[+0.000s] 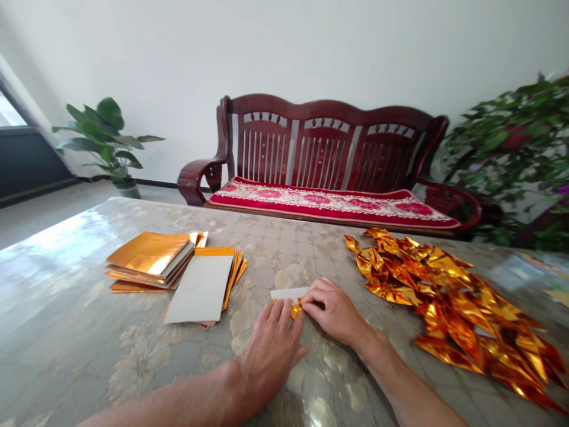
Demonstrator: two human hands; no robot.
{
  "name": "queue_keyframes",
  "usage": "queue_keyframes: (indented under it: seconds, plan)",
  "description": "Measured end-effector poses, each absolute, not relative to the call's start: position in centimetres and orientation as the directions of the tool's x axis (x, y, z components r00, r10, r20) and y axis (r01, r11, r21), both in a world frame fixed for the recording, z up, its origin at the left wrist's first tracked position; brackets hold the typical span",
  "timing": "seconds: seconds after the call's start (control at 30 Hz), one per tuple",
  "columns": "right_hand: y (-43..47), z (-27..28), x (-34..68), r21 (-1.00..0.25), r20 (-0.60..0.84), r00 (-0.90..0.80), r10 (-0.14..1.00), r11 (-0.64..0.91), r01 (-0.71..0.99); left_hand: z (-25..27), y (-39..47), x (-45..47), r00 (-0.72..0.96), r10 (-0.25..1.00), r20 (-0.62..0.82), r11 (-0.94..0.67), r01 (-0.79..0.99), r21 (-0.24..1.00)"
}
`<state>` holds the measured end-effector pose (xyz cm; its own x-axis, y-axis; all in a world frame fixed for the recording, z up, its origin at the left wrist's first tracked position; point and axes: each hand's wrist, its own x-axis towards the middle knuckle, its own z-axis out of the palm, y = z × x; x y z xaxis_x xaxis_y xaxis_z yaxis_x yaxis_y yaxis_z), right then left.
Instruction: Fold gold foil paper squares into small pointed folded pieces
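Near the table's middle lies a sheet of gold foil paper [290, 293], its pale back turned up along the far edge and a gold part showing between my hands. My left hand [272, 344] rests on its near left side, fingers stretched out flat and thumb apart. My right hand [334, 311] pinches the gold part at the right between thumb and fingertips. Beneath my fingers the paper is partly hidden. To the left are a stack of gold foil sheets [149, 255] and a second stack [202, 287] with a pale sheet on top. Folded gold foil pieces [448, 296] lie heaped at the right.
A patterned cover lies over the table [89, 350]. Beyond its far edge stands a dark wooden bench [326, 142] with a red floral cushion [333, 201]. Potted plants [109, 139] flank it on both sides. Clear plastic [524, 271] lies at the table's right.
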<state>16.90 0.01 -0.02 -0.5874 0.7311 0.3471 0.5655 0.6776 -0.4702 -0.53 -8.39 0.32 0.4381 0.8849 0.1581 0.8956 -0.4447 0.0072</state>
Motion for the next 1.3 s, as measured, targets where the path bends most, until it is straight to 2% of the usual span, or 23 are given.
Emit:
queue_keyframes:
  seconds: [0.27, 0.43, 0.5, 0.67, 0.87, 1.0, 1.3]
  plan:
    - [0.5, -0.2, 15.9, -0.452, 0.304, -0.461, 0.833, 0.553, 0.700, 0.5, -8.2, -0.9, 0.473, 0.865, 0.164, -0.485, 0.874, 0.038]
    - [1.2, 0.2, 16.1, -0.404, 0.227, -0.467, 0.854, 0.519, 0.753, 1.3, -6.7, -2.5, 0.540, 0.832, 0.126, -0.555, 0.812, 0.180]
    - [1.4, 0.6, 16.1, -0.386, 0.194, -0.470, 0.861, 0.508, 0.770, 1.3, -5.8, -3.1, 0.520, 0.847, 0.110, -0.530, 0.813, 0.240]
    - [1.5, 1.2, 16.1, -0.364, 0.154, -0.474, 0.867, 0.496, 0.789, 0.8, -4.3, -3.6, 0.416, 0.901, 0.125, -0.434, 0.862, 0.261]
    - [1.6, 1.5, 16.3, -0.415, 0.118, -0.466, 0.877, 0.470, 0.779, 0.8, -3.3, -3.8, 0.306, 0.935, 0.177, -0.350, 0.875, 0.333]
    - [1.7, 1.7, 16.4, -0.445, 0.073, -0.464, 0.883, 0.446, 0.777, 0.7, -2.5, -4.5, 0.286, 0.945, 0.158, -0.324, 0.882, 0.341]
    - [1.4, 1.5, 16.4, -0.378, 0.105, -0.521, 0.847, 0.519, 0.767, 0.4, -2.6, -4.5, 0.262, 0.953, 0.154, -0.302, 0.881, 0.365]
